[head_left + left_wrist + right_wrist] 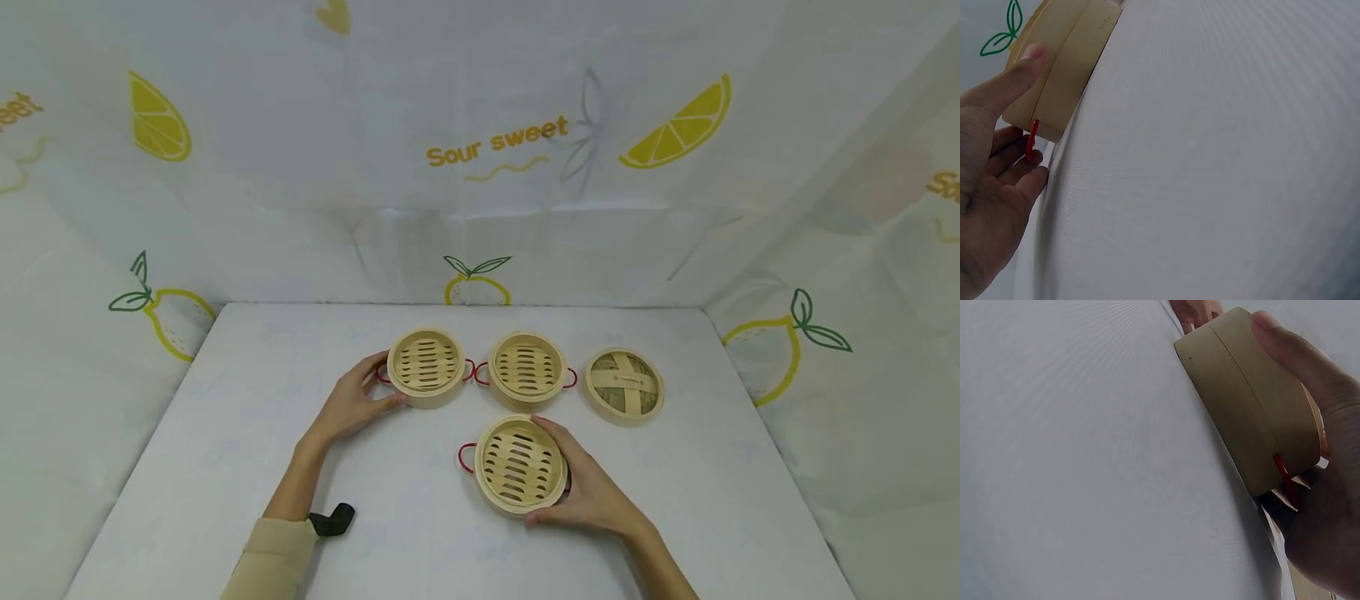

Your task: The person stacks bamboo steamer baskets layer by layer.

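Note:
Three round bamboo steamer baskets with slatted bottoms and red handles are in the head view. My left hand (pixel 362 400) spans the left side of the back-left basket (pixel 427 398), its thumb on the front wall. In the left wrist view that thumb (pixel 1025 69) presses the wall and the fingers lie behind the red handle (pixel 1032 140). My right hand (pixel 588 492) grips the front basket (pixel 517 421) from its right side, thumb at the front and fingers round the back. The right wrist view shows this basket (pixel 1254 400) close over the table. The third basket (pixel 527 402) stands between left basket and lid.
A woven bamboo lid (pixel 624 390) with a small handle lies at the back right. The white-covered table (pixel 420 533) meets a lemon-printed cloth (pixel 480 225) at the back and sides. A black wrist strap piece (pixel 333 521) sticks out by the left sleeve (pixel 273 554).

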The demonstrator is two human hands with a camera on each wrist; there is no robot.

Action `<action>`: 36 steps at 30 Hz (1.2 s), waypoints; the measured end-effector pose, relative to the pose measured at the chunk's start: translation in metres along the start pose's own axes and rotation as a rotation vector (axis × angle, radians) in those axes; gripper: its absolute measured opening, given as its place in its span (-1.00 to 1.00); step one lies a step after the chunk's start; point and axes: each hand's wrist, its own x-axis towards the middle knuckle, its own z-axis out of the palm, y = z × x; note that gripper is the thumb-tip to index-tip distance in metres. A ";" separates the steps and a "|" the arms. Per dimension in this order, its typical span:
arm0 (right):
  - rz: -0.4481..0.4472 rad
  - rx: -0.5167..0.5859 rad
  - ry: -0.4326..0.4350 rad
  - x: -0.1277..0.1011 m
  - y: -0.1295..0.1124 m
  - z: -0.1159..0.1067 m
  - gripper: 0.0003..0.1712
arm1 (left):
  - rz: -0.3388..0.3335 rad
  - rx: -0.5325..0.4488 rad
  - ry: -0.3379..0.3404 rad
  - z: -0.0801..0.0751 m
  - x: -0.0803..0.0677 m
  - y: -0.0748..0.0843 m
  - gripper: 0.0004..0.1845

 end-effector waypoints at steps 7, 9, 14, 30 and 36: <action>-0.008 0.010 0.008 0.001 0.003 0.002 0.60 | 0.004 0.015 -0.005 -0.001 0.000 0.000 0.02; -0.007 0.017 0.009 0.001 0.003 0.002 0.59 | -0.001 0.018 -0.007 -0.001 0.000 0.000 0.03; -0.019 0.020 0.018 0.002 0.003 0.002 0.57 | -0.005 0.008 -0.011 -0.002 0.000 0.001 0.03; -0.048 0.040 0.043 0.002 0.003 0.006 0.54 | 0.001 0.030 -0.006 0.000 0.000 -0.001 0.02; -0.049 0.060 0.044 0.003 0.002 0.007 0.51 | -0.005 0.004 -0.009 0.000 -0.001 -0.001 0.03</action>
